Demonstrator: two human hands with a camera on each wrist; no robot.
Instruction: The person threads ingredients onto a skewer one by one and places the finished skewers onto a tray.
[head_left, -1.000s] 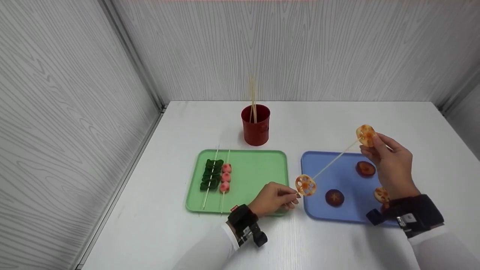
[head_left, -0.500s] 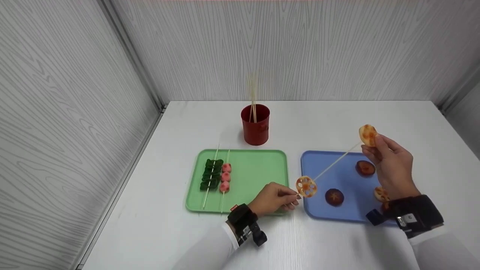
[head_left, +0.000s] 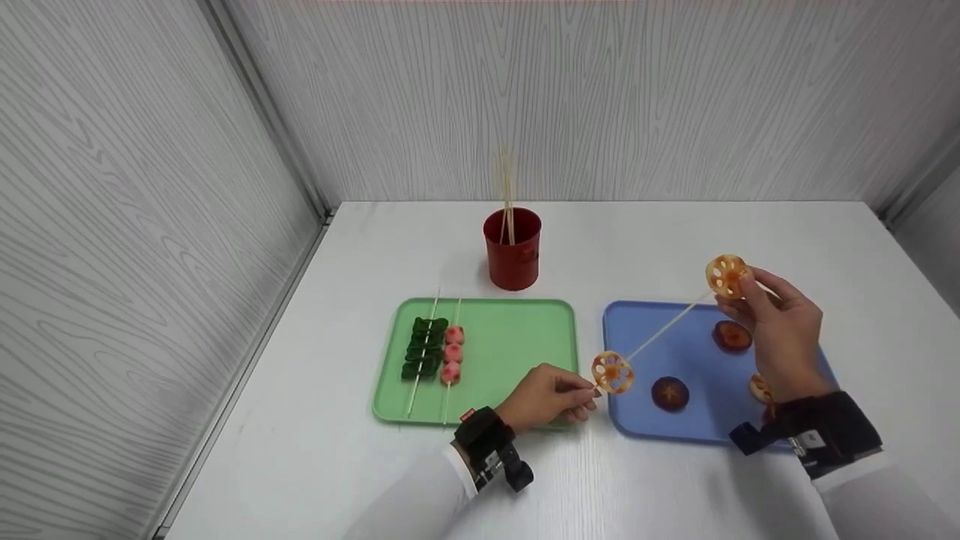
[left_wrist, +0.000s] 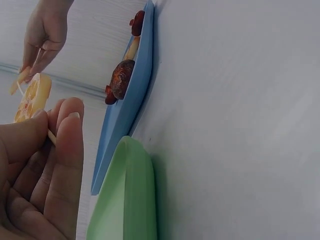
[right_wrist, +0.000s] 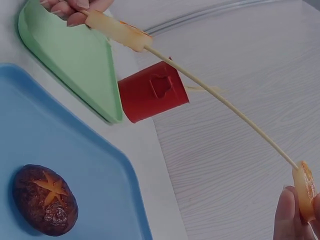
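My left hand (head_left: 551,396) pinches the lower end of a thin wooden skewer (head_left: 667,326) over the gap between the two trays. Just above those fingertips a lotus root slice (head_left: 613,373) is threaded on the stick. Higher up and to the right, my right hand (head_left: 786,330) pinches a second lotus root slice (head_left: 726,277) between thumb and fingers. In the right wrist view the skewer's far end meets this second slice (right_wrist: 303,192), and the stick bows slightly. Both slices are pale with orange-brown patches.
A blue tray (head_left: 630,322) holds mushroom caps (head_left: 670,394) and another lotus slice (head_left: 760,388), partly behind the right wrist. On the green tray (head_left: 517,337) lie a dark green skewer (head_left: 425,349) and a pink-ball skewer (head_left: 452,354). Behind stands a red cup (head_left: 513,262) with several sticks.
My right hand has tilted its lotus slice so the holed face turns toward the head camera, shifting it slightly down and left. The left hand and its slice stay almost still.
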